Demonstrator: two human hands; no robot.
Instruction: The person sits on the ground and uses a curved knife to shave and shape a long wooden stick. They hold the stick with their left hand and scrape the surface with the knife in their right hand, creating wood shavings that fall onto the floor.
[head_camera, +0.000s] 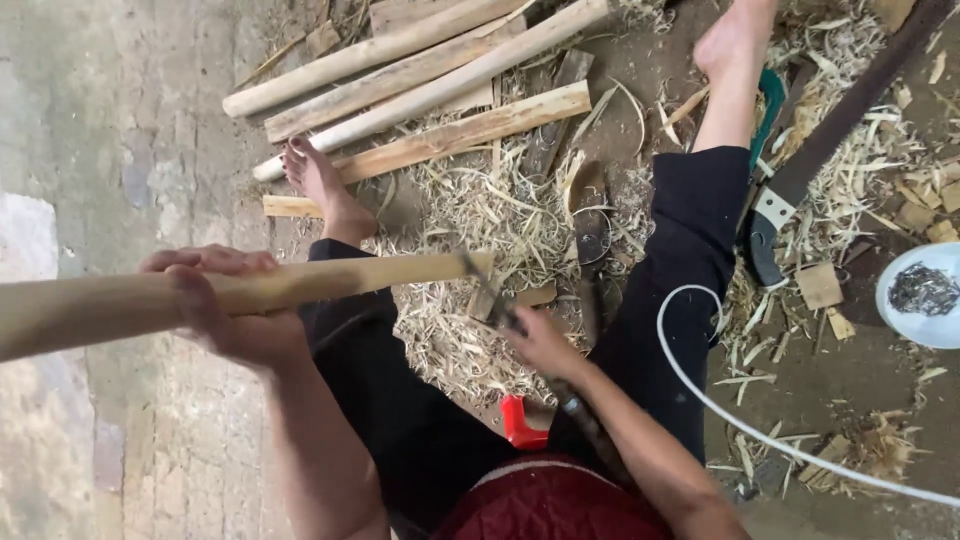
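Smooth round wooden pole (250, 292) in left hand (215, 300), curly shavings (470, 215) below.

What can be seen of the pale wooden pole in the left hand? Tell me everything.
The pole is a smooth, peeled, pale yellowish wood shaft, lying nearly level from the left edge toward the middle. The left hand wraps around it. Its right end meets a metal blade held by the right hand, above black trousers and shavings.

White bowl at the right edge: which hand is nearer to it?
Right. The right hand, holding a blade at the pole's end, is mid-frame, still well short of the white bowl. The left hand grips the pole far to the left.
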